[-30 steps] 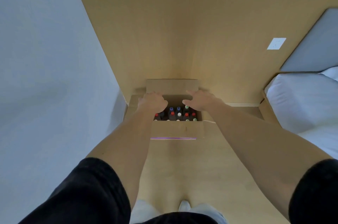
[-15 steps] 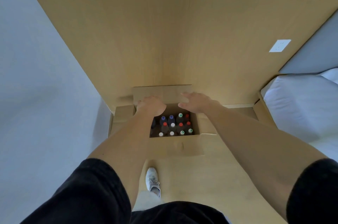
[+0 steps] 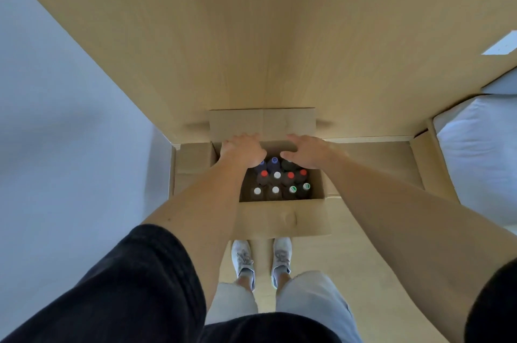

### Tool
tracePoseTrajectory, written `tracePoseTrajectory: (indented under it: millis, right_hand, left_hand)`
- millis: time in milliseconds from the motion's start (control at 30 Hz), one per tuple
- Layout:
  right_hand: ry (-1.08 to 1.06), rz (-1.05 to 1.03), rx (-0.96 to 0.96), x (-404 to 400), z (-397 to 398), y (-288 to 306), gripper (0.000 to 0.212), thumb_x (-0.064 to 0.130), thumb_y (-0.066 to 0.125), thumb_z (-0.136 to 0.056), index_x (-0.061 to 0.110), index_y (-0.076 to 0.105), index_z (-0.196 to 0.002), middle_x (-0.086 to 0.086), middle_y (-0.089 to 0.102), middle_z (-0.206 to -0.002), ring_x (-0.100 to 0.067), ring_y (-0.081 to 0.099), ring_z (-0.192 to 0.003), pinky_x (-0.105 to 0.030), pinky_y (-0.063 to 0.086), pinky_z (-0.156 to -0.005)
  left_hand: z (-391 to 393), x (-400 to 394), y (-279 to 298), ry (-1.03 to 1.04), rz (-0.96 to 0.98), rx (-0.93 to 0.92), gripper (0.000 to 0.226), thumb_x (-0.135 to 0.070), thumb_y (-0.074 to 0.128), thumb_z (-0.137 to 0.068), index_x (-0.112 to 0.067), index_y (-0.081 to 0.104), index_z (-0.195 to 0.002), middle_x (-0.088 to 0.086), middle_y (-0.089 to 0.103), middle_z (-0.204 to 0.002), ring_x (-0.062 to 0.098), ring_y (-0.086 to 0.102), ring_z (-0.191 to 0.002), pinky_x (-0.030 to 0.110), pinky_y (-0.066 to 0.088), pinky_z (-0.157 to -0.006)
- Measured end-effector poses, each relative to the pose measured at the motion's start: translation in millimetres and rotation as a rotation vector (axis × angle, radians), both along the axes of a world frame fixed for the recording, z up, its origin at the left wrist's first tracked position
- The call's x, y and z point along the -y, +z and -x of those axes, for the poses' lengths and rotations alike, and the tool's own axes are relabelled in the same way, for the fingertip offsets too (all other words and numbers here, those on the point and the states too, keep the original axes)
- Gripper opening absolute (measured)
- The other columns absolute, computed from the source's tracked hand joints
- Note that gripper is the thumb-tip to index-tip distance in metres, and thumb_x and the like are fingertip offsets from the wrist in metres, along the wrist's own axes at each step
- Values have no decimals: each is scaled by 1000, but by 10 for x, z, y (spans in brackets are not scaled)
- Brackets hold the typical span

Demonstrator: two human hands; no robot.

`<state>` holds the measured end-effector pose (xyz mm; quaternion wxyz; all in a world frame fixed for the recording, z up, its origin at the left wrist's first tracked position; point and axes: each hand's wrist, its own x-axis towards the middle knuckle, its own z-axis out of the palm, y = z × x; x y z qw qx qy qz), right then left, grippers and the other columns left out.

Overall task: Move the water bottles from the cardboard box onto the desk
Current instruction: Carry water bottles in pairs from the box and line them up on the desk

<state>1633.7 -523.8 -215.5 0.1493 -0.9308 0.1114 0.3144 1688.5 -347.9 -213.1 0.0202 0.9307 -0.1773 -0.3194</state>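
An open cardboard box (image 3: 282, 216) stands on the wooden floor against a wooden wall panel. Inside it stand several dark water bottles (image 3: 277, 183) with red, white, green and blue caps. My left hand (image 3: 242, 151) hovers over the box's back left corner, its fingertips at the upright back flap (image 3: 263, 124). My right hand (image 3: 305, 151) reaches over the back right bottles with its fingers stretched out towards the same flap. Neither hand visibly holds a bottle. Both hands hide the bottles in the back row.
The box's side flaps (image 3: 193, 166) lie folded outward. A white bed (image 3: 481, 158) stands at the right, a pale wall at the left. My feet in white shoes (image 3: 261, 258) stand just in front of the box. No desk is in view.
The camera has come closer and tilted down, so the box looks larger and both feet now show. Both hands stay over the back of the box, near the back flap.
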Motion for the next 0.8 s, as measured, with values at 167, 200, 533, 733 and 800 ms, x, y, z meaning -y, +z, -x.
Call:
tracePoseTrajectory:
  millis: [167, 200, 533, 733, 800]
  right_hand:
    - [39, -17, -5, 148, -186, -359, 68, 62, 47, -94, 32, 31, -153, -8, 49, -150, -35, 46, -135, -46, 41, -107]
    - [43, -18, -9, 186, -204, -443, 68, 61, 48, -95, 31, 32, -153, -8, 49, -150, -34, 47, -135, -45, 40, -107]
    - [44, -65, -150, 410, -234, -1674, 68, 57, 49, -96, 27, 31, -155, -7, 50, -148, -35, 48, -133, -43, 41, -106]
    - [5, -90, -201, 473, -254, -2579, 68, 57, 49, -95, 30, 30, -154, -6, 48, -150, -34, 48, -133, -42, 39, -105]
    - [8, -87, -202, 491, -291, -2822, 67, 56, 50, -96, 30, 30, -154, -8, 46, -152, -35, 48, -133, -42, 38, -105]
  left_hand:
    - [-139, 23, -297, 42, -12, -25, 54, -41, 43, -100, -26, 35, -151, 13, 48, -146, 38, 45, -131, 51, 35, -104]
    - [-163, 33, -380, 47, -17, -34, 55, -42, 43, -100, -27, 35, -152, 13, 48, -146, 37, 45, -132, 51, 34, -106]
    - [-205, 111, -1649, 153, 35, -175, 57, -43, 47, -97, -27, 38, -150, 12, 50, -144, 39, 48, -129, 50, 40, -102]
    - [-229, 217, -2558, 164, 21, -232, 52, -41, 45, -99, -28, 39, -149, 10, 51, -144, 37, 48, -130, 50, 40, -103]
    - [-262, 246, -2800, 158, 24, -246, 50, -41, 44, -100, -27, 40, -148, 10, 54, -140, 37, 50, -128, 50, 41, -102]
